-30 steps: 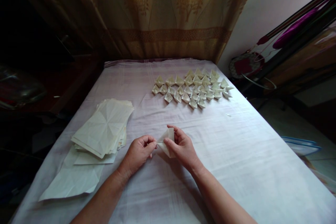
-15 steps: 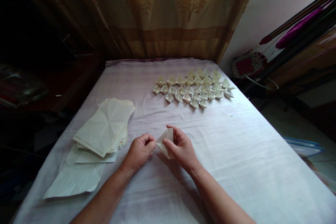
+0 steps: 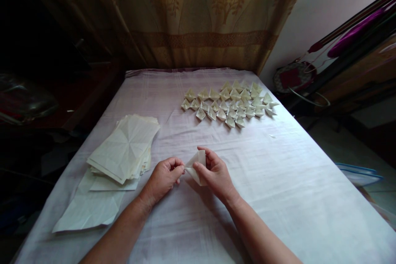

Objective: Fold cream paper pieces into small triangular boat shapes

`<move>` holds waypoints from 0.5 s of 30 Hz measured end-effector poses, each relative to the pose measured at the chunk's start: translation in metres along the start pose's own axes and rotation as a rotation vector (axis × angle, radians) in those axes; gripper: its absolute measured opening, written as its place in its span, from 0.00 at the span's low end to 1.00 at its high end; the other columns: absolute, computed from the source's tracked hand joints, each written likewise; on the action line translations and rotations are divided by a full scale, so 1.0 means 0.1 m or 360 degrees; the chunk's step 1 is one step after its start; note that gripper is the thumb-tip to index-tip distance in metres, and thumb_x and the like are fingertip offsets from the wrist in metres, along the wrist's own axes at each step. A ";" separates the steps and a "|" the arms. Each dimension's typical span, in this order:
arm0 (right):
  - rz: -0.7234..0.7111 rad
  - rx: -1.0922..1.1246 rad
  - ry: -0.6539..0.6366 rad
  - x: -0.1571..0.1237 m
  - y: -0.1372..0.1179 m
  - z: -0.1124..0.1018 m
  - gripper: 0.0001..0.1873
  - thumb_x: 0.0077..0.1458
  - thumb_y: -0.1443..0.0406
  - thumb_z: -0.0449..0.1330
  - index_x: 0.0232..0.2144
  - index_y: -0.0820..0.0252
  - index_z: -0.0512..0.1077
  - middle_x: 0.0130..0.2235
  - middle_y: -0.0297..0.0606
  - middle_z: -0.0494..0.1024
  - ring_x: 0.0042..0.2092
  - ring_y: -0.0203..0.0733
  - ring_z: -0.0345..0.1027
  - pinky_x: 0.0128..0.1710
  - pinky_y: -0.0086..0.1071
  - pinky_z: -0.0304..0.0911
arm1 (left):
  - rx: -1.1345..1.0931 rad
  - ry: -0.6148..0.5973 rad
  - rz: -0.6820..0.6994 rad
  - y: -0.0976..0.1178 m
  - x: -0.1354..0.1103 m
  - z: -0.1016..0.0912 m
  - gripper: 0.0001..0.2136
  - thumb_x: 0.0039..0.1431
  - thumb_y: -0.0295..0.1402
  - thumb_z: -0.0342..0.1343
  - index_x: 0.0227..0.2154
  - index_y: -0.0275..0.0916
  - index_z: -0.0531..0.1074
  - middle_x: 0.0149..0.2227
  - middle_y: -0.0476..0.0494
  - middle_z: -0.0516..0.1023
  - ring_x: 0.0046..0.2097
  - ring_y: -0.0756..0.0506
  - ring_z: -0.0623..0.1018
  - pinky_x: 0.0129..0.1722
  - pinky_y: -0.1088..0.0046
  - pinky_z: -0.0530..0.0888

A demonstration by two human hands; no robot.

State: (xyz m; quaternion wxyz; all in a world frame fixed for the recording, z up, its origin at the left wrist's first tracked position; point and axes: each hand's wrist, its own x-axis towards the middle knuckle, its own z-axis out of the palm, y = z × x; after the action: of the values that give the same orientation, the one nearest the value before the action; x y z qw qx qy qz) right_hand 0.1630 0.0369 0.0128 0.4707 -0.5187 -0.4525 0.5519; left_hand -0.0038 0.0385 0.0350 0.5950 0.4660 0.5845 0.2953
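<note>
A small folded piece of cream paper (image 3: 198, 161) is held just above the white cloth of the table (image 3: 278, 181). My left hand (image 3: 163, 178) is curled, pinching the paper's left tip between thumb and fingers. My right hand (image 3: 215, 174) grips the paper's right side, thumb in front and fingers wrapped behind it. A stack of creased cream paper sheets (image 3: 125, 148) lies to the left of my left hand. Further back, several small folded paper boats (image 3: 230, 103) stand in rows.
Under the stack lies a larger loose sheet (image 3: 89, 208) near the table's left edge. A patterned curtain (image 3: 198, 16) hangs behind the table. Rods and a purple object (image 3: 349, 35) lean against the wall at right. Dark clutter fills the left side.
Both hands stay pinched on the folded paper with only slight finger shifts. The view has drifted a little, nothing else moved.
</note>
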 end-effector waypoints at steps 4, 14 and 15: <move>-0.0015 0.0030 -0.0016 -0.01 -0.01 0.03 0.28 0.45 0.61 0.63 0.51 0.59 0.69 0.29 0.31 0.75 0.29 0.36 0.67 0.28 0.28 0.63 | -0.0060 0.0039 0.0036 -0.02 0.02 0.00 0.10 0.44 0.41 0.55 0.23 0.39 0.68 0.18 0.55 0.67 0.18 0.54 0.62 0.16 0.81 0.55; -0.0037 -0.0036 0.0011 0.02 -0.02 -0.03 0.27 0.47 0.60 0.62 0.51 0.60 0.70 0.33 0.34 0.77 0.32 0.38 0.69 0.32 0.30 0.66 | -0.0025 -0.0039 0.0020 0.00 -0.01 -0.07 0.15 0.47 0.46 0.58 0.30 0.38 0.75 0.20 0.53 0.72 0.17 0.55 0.62 0.15 0.80 0.55; -0.0043 -0.0047 0.0015 0.02 -0.01 -0.03 0.27 0.47 0.60 0.62 0.51 0.60 0.70 0.34 0.34 0.77 0.32 0.38 0.70 0.32 0.30 0.66 | -0.0017 -0.0036 0.0012 0.00 -0.01 -0.07 0.15 0.47 0.45 0.58 0.29 0.38 0.74 0.19 0.54 0.70 0.16 0.55 0.62 0.15 0.80 0.55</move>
State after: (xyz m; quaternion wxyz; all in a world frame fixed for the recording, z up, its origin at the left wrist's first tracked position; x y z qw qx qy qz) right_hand 0.1659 0.0388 0.0133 0.4725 -0.5219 -0.4654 0.5364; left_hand -0.0104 0.0392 0.0361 0.6031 0.4682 0.5743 0.2953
